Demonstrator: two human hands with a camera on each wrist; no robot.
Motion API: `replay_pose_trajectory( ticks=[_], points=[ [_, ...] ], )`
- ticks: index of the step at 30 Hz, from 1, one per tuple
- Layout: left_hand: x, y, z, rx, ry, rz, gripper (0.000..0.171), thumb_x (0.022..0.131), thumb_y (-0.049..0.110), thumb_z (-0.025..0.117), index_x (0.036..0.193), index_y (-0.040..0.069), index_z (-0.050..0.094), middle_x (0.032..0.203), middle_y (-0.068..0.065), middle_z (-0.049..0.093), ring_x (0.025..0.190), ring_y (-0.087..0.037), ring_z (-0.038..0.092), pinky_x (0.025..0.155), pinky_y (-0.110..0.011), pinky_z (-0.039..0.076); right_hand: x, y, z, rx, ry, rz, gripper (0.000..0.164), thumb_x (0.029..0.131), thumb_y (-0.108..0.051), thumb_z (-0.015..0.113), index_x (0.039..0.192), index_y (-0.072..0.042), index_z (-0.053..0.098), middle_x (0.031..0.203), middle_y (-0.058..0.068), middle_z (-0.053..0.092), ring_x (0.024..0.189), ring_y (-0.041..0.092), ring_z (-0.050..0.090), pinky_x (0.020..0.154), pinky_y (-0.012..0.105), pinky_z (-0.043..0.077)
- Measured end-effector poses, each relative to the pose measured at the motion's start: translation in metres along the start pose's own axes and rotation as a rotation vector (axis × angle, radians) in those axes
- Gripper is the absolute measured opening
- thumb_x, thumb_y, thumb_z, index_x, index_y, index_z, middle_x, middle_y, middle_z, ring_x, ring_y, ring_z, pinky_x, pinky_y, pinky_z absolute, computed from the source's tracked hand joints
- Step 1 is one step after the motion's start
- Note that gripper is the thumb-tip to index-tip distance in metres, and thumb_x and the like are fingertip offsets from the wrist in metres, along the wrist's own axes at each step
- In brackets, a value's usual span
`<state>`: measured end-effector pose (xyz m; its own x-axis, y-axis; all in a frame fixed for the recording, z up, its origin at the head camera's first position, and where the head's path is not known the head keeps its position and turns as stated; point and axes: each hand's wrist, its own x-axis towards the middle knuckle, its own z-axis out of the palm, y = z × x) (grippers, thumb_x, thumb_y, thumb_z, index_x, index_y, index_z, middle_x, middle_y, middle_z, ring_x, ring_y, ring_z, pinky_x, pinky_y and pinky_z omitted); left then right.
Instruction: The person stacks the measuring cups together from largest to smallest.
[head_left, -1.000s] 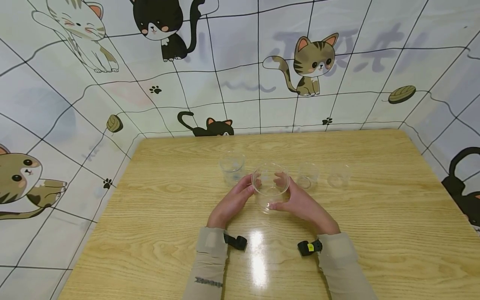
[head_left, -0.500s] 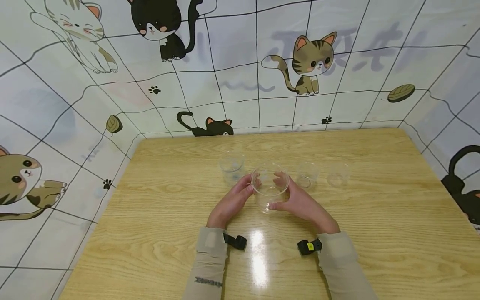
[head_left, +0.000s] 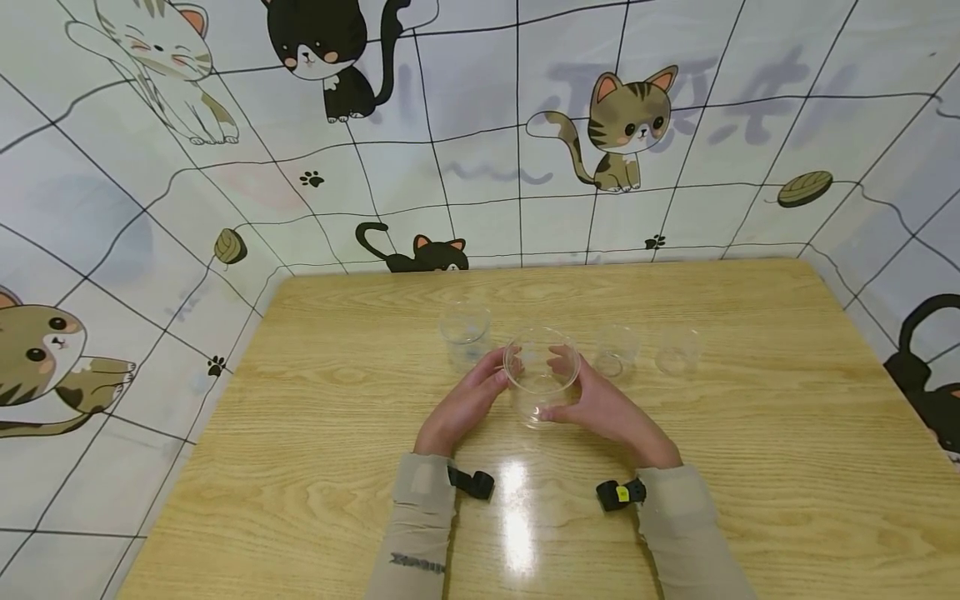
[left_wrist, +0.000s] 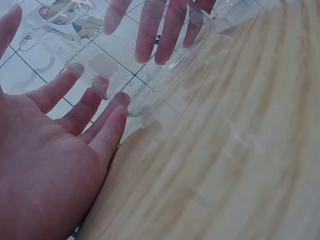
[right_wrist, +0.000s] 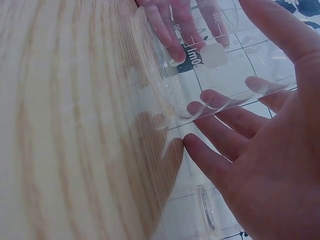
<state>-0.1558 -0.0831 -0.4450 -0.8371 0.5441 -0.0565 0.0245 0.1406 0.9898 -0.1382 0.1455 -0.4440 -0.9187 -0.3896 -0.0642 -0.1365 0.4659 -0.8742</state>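
A clear glass beaker (head_left: 542,396) stands upright at the middle of the table, between both hands. Its white 500 ml print (left_wrist: 117,79) shows in the left wrist view. My left hand (head_left: 463,410) holds the beaker's left side, fingertips against the glass. On the opposite side my right hand (head_left: 611,408) grips it, thumb low at the front and fingers curving behind. Seen from the right wrist, the right fingers (right_wrist: 227,132) touch the wall near the base. The base seems to rest on the table, though clear glass makes its edge hard to see.
Behind the left hand stands another clear beaker (head_left: 465,329). Two smaller clear glass vessels (head_left: 617,354) are lined up behind and right of the right hand. The wooden table (head_left: 315,433) meets a cat-patterned cloth wall (head_left: 480,175) at the back and sides.
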Motion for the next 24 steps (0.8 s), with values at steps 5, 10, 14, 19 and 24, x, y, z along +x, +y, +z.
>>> replay_pose_trajectory(
  ticks=[5,10,14,19,24],
  points=[
    [0.003,-0.007,0.000,-0.016,0.024,0.008,0.039,0.096,0.031,0.039,0.134,0.029,0.036,0.136,0.001,0.039,0.122,-0.015,0.038,0.101,-0.043,0.025,-0.004,-0.017,-0.004,0.033,-0.009,0.004,0.091,0.069,-0.030,0.076,0.139,-0.016,0.020,0.136,0.014,0.037,0.125,0.033,0.033,0.098,0.053,0.025],
    [0.000,-0.001,0.000,-0.035,0.008,0.030,0.044,0.095,0.036,0.040,0.137,0.024,0.033,0.138,-0.003,0.037,0.124,-0.019,0.035,0.102,-0.044,0.023,-0.003,-0.012,-0.002,0.019,-0.005,0.007,0.091,0.069,-0.033,0.076,0.139,-0.020,0.020,0.136,0.011,0.038,0.125,0.029,0.033,0.099,0.052,0.025],
    [0.000,-0.001,-0.002,-0.046,-0.025,0.047,0.047,0.095,0.036,0.038,0.138,0.020,0.030,0.140,-0.006,0.034,0.125,-0.022,0.034,0.102,-0.041,0.023,0.001,0.003,0.001,0.000,0.004,-0.002,0.094,0.065,-0.043,0.076,0.138,-0.026,0.020,0.135,0.006,0.039,0.124,0.025,0.034,0.099,0.049,0.027],
    [-0.002,-0.001,-0.002,-0.094,-0.057,0.095,0.048,0.096,0.031,0.036,0.140,0.015,0.026,0.142,-0.008,0.029,0.126,-0.027,0.033,0.103,-0.040,0.023,0.001,0.002,0.001,0.026,0.006,-0.019,0.093,0.066,-0.040,0.077,0.138,-0.024,0.021,0.135,0.008,0.040,0.124,0.026,0.035,0.099,0.049,0.026],
    [-0.002,-0.002,-0.002,-0.135,-0.046,0.126,0.044,0.097,0.029,0.036,0.139,0.017,0.028,0.140,-0.008,0.032,0.126,-0.025,0.033,0.103,-0.037,0.023,-0.003,-0.013,-0.002,0.050,-0.007,-0.008,0.091,0.069,-0.029,0.077,0.139,-0.017,0.020,0.135,0.014,0.038,0.124,0.031,0.034,0.100,0.051,0.024]
  ],
)
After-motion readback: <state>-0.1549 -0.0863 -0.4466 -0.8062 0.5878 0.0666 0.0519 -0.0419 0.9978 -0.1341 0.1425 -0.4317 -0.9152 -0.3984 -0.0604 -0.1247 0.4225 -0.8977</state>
